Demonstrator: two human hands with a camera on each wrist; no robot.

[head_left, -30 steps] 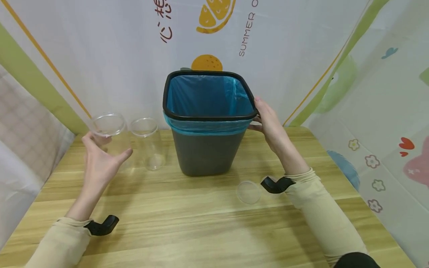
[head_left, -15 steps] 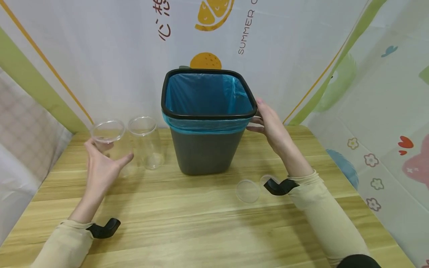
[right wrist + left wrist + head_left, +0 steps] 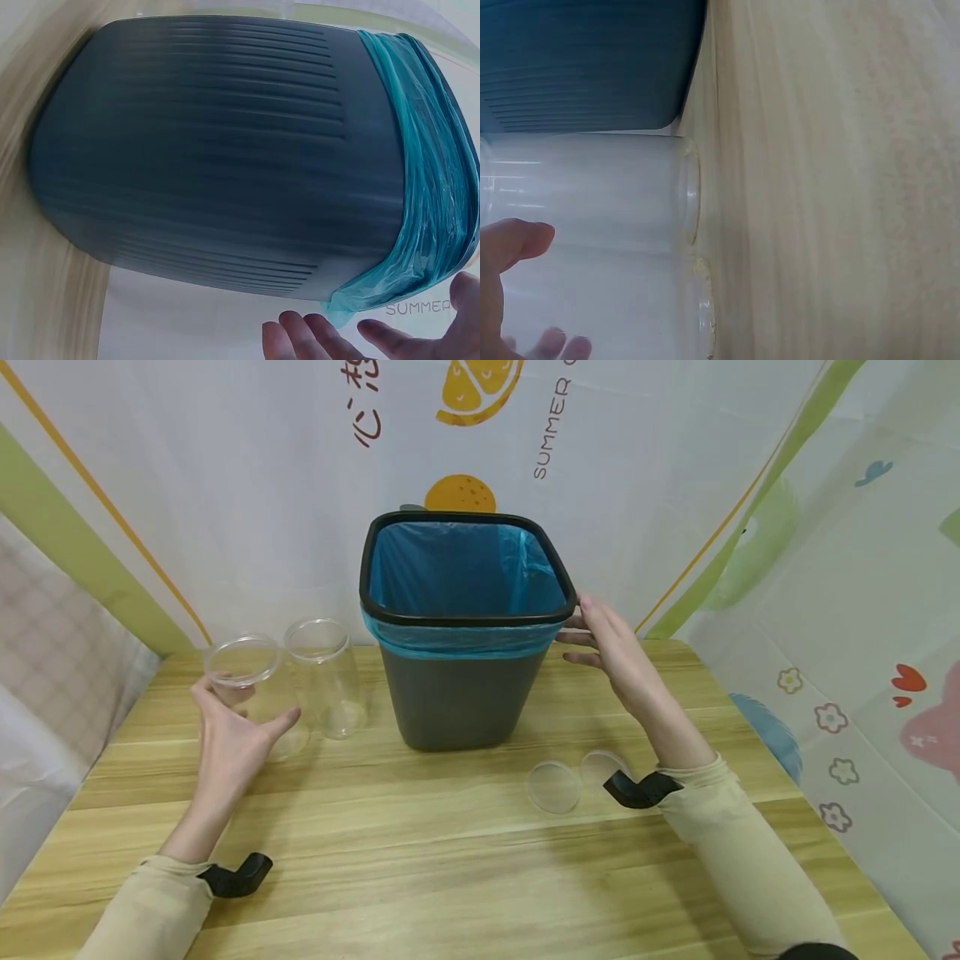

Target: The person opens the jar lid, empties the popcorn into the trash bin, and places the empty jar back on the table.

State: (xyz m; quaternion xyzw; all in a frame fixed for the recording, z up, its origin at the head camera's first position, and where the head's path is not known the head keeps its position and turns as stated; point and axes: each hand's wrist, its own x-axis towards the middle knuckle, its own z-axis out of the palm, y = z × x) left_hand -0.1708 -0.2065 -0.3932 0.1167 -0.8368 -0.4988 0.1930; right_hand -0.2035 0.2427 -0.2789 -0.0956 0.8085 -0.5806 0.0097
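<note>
My left hand (image 3: 234,739) curls its fingers and thumb round a clear plastic jar (image 3: 276,697) at the table's left. The jar has no lid on. A second clear jar (image 3: 337,689) stands close to its right. In the left wrist view, the thumb and fingertips (image 3: 536,238) lie about the clear wall, and the jar's base is at or near the wood. My right hand (image 3: 621,652) is beside the right rim of a dark grey bin (image 3: 461,697), its fingers loosely bent. In the right wrist view, those fingertips (image 3: 292,330) appear apart from the bin's side.
A blue liner (image 3: 450,568) fills the bin and folds over below its black rim. Two clear round discs, one disc (image 3: 555,787) nearer and the other disc (image 3: 602,767) by the right wrist, lie flat on the wooden table (image 3: 420,860). A printed curtain (image 3: 285,510) hangs behind.
My left hand has moved the jar slightly down and right, closer to the other jar. My right hand has drawn a little away from the bin's rim.
</note>
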